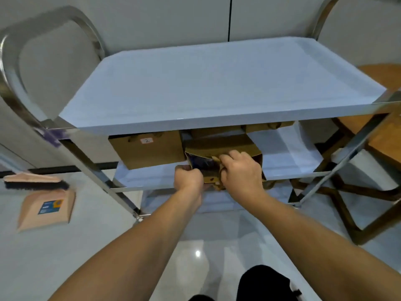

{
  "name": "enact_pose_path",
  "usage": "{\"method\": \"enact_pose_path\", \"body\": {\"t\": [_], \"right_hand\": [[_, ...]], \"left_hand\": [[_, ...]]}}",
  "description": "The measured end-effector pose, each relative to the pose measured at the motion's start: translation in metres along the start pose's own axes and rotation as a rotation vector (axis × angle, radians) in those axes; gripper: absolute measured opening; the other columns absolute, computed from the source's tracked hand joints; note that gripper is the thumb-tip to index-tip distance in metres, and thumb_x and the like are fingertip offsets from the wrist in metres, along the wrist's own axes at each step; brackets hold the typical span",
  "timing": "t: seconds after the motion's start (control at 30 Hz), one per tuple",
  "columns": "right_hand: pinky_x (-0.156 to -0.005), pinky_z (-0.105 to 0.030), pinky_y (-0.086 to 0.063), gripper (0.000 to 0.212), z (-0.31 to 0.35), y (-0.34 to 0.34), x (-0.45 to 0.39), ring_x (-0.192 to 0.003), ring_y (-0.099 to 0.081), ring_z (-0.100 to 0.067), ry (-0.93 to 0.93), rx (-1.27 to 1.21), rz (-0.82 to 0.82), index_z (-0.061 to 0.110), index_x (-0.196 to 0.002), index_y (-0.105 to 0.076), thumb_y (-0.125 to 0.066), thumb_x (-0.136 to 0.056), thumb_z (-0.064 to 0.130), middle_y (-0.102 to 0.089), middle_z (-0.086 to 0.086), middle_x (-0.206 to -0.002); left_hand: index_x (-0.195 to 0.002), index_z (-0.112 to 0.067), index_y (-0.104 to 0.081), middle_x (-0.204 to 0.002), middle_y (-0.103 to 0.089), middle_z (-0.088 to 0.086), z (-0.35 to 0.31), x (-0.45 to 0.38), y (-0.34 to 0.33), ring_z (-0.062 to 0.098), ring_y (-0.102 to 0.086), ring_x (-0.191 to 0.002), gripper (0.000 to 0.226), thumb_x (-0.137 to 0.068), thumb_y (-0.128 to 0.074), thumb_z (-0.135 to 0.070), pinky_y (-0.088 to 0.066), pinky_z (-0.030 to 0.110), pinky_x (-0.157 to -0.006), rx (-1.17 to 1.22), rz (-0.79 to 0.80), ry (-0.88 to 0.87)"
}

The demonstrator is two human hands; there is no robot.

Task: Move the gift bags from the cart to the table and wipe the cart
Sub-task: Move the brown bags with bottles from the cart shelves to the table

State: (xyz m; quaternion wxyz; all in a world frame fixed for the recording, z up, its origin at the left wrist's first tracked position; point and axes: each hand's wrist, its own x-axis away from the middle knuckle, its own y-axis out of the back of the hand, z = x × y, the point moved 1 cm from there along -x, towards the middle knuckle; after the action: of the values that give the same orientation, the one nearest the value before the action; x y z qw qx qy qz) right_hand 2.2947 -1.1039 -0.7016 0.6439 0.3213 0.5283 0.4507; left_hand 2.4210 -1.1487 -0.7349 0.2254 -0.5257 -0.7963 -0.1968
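Reaching under the top shelf (217, 83) of the cart (91, 168), both hands gripping the open bag (221, 148) at the middle shelf's (288, 161) front edge: left hand (188, 178) pinching its near rim with fingers curled tight, right hand (240, 170) clutching the crumpled rim with fingers bent over it. Sitting just left, touching it, a second bag (149, 152) labelled 2; more bags (269, 126) showing behind, partly hidden. Lying on the floor (86, 246) at left, a dustpan (46, 208) and brush (34, 181).
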Motion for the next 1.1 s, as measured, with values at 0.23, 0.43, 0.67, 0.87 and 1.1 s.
{"method": "enact_pose_path", "body": {"t": [0.23, 0.43, 0.67, 0.87, 1.1], "right_hand": [[-0.066, -0.027, -0.036, 0.01, 0.021, 0.086, -0.006, -0.087, -0.055, -0.023, -0.191, -0.353, 0.013, 0.01, -0.086, -0.071, -0.063, -0.09, 0.007, -0.065, -0.006, -0.084], [-0.072, -0.048, -0.048, 0.032, 0.047, 0.16, 0.005, -0.082, -0.057, -0.033, -0.628, -0.593, 0.297, 0.011, -0.085, -0.052, -0.038, -0.107, 0.029, -0.06, -0.012, -0.081], [-0.05, -0.03, -0.034, 0.054, 0.078, 0.277, 0.026, -0.051, -0.042, -0.02, -0.604, -0.54, 0.534, 0.016, -0.059, -0.041, -0.057, -0.098, 0.05, -0.04, -0.005, -0.053], [-0.045, -0.028, -0.028, 0.058, 0.106, 0.383, 0.054, -0.047, -0.039, -0.014, -0.551, -0.259, 0.621, 0.016, -0.056, -0.043, -0.071, -0.086, 0.056, -0.039, 0.0, -0.05], [-0.058, -0.04, -0.051, 0.005, 0.11, 0.51, 0.102, -0.069, -0.058, -0.026, -0.678, -0.144, 0.417, 0.001, -0.079, -0.067, -0.062, -0.081, 0.001, -0.056, -0.011, -0.071]], "left_hand": [[-0.115, -0.011, -0.057, -0.105, -0.068, 0.017, -0.033, 0.077, 0.021, 0.032, -0.07, -0.081, 0.018, -0.098, -0.058, -0.003, -0.059, 0.037, -0.05, 0.108, -0.01, 0.233], [-0.108, -0.001, -0.064, -0.095, -0.07, 0.023, -0.083, 0.152, 0.055, 0.032, -0.068, -0.071, 0.026, -0.087, -0.054, 0.009, -0.054, 0.034, -0.043, -0.124, 0.016, 0.333], [-0.097, 0.0, -0.064, -0.09, -0.07, 0.021, -0.122, 0.253, 0.118, 0.034, -0.068, -0.075, 0.01, -0.094, -0.054, 0.0, -0.062, 0.045, -0.065, -0.452, 0.157, 0.486], [-0.09, -0.002, -0.057, -0.094, -0.063, 0.018, -0.152, 0.331, 0.16, 0.038, -0.069, -0.083, 0.01, -0.09, -0.065, -0.008, -0.063, 0.046, -0.068, -0.938, 0.283, 0.251], [-0.088, -0.009, -0.06, -0.087, -0.06, 0.012, -0.182, 0.449, 0.142, 0.031, -0.066, -0.087, 0.018, -0.093, -0.062, -0.026, -0.062, 0.043, -0.08, -1.258, 0.563, -0.3]]}}
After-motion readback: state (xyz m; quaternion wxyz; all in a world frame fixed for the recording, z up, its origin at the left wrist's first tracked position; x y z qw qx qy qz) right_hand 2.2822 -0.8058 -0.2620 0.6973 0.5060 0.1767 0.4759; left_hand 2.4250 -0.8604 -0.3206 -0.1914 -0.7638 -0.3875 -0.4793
